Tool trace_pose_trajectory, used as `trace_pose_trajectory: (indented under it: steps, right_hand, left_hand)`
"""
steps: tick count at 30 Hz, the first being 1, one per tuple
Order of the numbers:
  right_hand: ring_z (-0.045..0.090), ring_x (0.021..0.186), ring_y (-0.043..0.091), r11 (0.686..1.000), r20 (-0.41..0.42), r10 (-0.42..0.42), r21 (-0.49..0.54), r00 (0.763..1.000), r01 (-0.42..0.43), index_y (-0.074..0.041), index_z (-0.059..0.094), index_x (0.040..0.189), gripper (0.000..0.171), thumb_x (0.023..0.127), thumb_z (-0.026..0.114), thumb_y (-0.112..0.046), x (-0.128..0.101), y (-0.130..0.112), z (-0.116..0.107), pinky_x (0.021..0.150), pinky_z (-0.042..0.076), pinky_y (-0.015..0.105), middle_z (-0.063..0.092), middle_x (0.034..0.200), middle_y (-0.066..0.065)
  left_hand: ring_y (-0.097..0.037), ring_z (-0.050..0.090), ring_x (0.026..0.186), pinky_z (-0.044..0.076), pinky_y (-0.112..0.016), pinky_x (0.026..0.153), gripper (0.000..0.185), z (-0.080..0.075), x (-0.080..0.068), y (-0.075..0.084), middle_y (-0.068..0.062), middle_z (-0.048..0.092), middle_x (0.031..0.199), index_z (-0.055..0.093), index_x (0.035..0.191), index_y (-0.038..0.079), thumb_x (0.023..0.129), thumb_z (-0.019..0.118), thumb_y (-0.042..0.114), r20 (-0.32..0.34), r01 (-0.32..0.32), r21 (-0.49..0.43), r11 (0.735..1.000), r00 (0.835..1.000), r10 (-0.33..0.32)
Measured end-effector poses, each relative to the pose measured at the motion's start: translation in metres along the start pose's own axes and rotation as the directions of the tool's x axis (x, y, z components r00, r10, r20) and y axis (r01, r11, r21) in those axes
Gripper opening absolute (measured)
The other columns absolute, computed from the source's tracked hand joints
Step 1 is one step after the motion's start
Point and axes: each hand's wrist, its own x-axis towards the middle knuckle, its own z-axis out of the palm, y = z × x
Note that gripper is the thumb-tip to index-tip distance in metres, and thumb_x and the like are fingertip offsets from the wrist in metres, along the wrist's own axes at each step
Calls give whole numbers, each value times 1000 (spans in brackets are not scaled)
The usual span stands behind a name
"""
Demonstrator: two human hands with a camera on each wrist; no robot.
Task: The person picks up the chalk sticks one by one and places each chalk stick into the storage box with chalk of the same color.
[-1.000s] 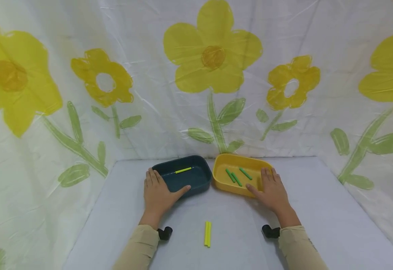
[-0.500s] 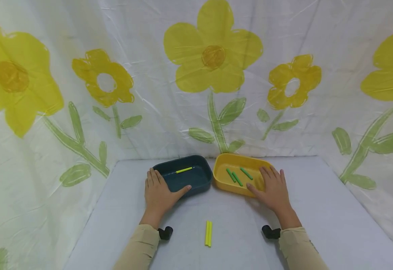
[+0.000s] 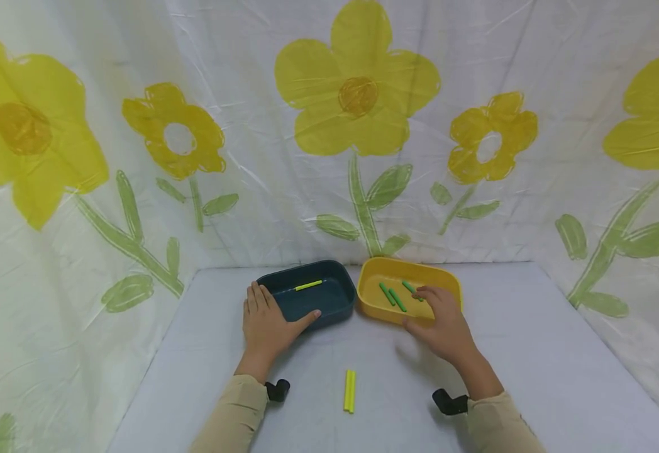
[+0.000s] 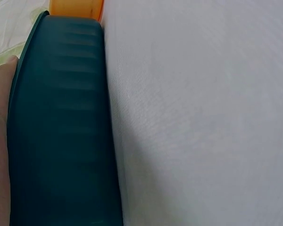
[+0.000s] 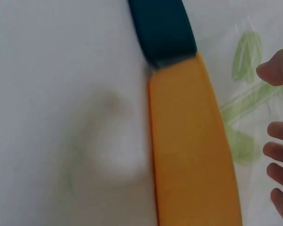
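My left hand point(image 3: 267, 322) rests flat against the near left corner of a dark teal tray point(image 3: 335, 301), thumb along its front wall. A yellow-green stick point(image 3: 308, 285) lies inside that tray. My right hand point(image 3: 441, 319) hovers over the near right part of a yellow tray point(image 3: 370, 290), fingers loosely bent and holding nothing, their tips close to three green sticks point(image 3: 392, 296). In the right wrist view the spread fingers point(image 5: 278, 147) hang beside the yellow tray wall point(image 5: 193, 155). The left wrist view is filled by the teal tray wall point(image 4: 61, 127).
Two yellow sticks point(image 3: 349, 391) lie side by side on the white table point(image 3: 533, 352), near its front between my forearms. The trays sit side by side at the table's back. A flower-printed cloth point(image 3: 358, 126) hangs behind and on both sides.
My right hand has lifted off the yellow tray's right side and moved left, over the tray and toward the green sticks. The left hand has not moved.
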Motion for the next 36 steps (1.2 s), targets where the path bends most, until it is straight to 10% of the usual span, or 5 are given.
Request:
trace_pose_trajectory:
  steps: [16,36]
  right_hand:
    - [60,129,26,949,219,37,298,975,-103,-27,65,134,54,87,87,-44,-27,-48,14,108,51,59,64,138,-5]
    - [61,117,18,952,510,-47,284,859,-117,-20,65,136,62,87,85,-53,-53,-66,53,95,56,35,64,130,-6]
  left_hand:
    - [-47,3,165,9,-60,134,158,1,1,-1,-33,-3,174,5,164,-13,70,43,107,26,14,5,1000,1000,-14]
    - [-48,5,165,12,-61,134,159,-1,1,1,-34,2,174,6,164,-13,69,44,108,21,26,8,1000,999,-26]
